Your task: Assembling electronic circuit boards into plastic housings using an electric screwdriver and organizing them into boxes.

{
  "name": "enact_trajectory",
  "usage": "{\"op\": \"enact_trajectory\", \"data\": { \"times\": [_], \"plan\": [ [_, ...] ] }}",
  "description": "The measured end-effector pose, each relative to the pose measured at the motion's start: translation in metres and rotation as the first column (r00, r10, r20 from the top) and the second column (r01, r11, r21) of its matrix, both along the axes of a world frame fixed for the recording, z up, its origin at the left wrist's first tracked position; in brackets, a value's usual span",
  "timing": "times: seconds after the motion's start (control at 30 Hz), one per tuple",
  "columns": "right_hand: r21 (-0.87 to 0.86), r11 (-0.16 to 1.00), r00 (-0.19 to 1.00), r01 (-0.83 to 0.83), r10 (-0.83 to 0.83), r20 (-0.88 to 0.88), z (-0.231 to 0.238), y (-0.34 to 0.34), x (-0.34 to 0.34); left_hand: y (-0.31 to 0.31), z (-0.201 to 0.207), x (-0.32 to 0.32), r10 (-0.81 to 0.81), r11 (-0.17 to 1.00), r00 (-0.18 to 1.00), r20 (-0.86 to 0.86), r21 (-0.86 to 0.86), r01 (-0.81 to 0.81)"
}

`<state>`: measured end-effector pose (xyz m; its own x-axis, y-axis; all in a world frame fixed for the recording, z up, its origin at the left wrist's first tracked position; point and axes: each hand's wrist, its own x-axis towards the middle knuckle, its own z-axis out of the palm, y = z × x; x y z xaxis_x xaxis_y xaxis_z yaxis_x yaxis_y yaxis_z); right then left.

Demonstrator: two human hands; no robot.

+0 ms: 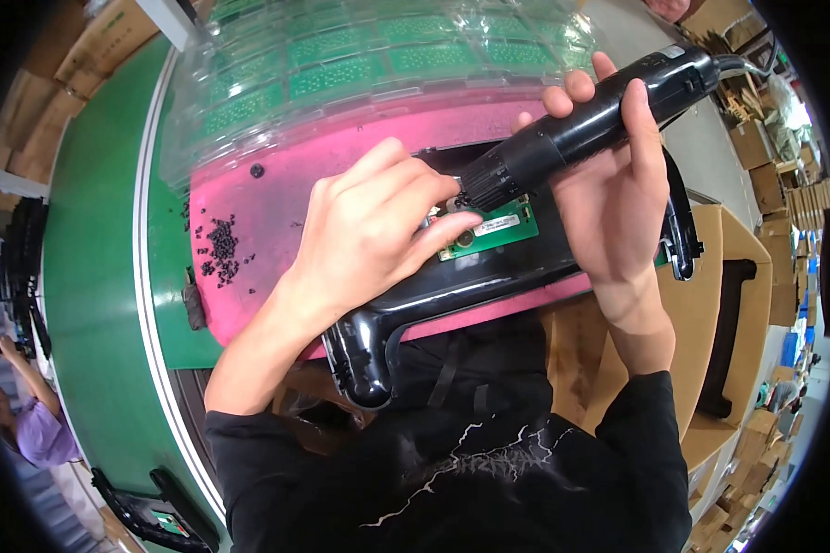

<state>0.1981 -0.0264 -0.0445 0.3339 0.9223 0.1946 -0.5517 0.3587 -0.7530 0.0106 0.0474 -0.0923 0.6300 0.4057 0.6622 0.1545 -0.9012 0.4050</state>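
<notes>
My right hand (618,207) is wrapped round a black electric screwdriver (563,138), tilted with its nose down and to the left. Under that nose lies a green circuit board (516,240) with a white label, seated in a black plastic housing (489,281) with curved arms. My left hand (364,221) pinches thumb and forefinger together right beside the screwdriver's tip, over the board's left end; what sits between those fingertips is hidden. The housing rests on a pink mat (281,207), its near edge toward my body.
Small black screws (221,244) lie heaped on the mat's left, near a round black part (256,170). Clear plastic trays (341,64) of green boards stand behind. An open cardboard box (710,323) is at right. Another person (41,424) is far left, beyond a similar housing (157,516).
</notes>
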Motion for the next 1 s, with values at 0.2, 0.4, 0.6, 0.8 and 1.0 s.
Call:
{"op": "enact_trajectory", "data": {
  "times": [0.2,0.4,0.6,0.8,1.0],
  "plan": [
    [0.097,0.993,0.959,-0.061,0.032,0.283,-0.001,-0.01,0.003,-0.004,0.002,0.004,-0.097,0.98,0.987,-0.128,0.162,0.118],
    [0.097,0.993,0.975,0.074,-0.093,0.202,0.008,-0.017,-0.008,-0.004,0.007,0.004,-0.163,0.966,0.981,-0.104,0.185,0.18],
    [0.096,0.991,0.894,0.097,-0.129,0.43,0.005,-0.024,0.001,-0.009,0.005,0.009,-0.141,0.952,0.977,-0.158,0.25,0.177],
    [0.323,0.941,0.88,-0.101,-0.067,0.47,0.011,-0.032,0.021,0.001,0.002,0.005,-0.117,0.969,0.993,0.002,-0.218,0.115],
    [0.457,0.856,0.89,-0.24,0.007,0.455,0.019,-0.034,0.025,-0.001,-0.004,0.011,-0.224,0.924,0.967,-0.123,-0.343,0.17]
  ]
}}
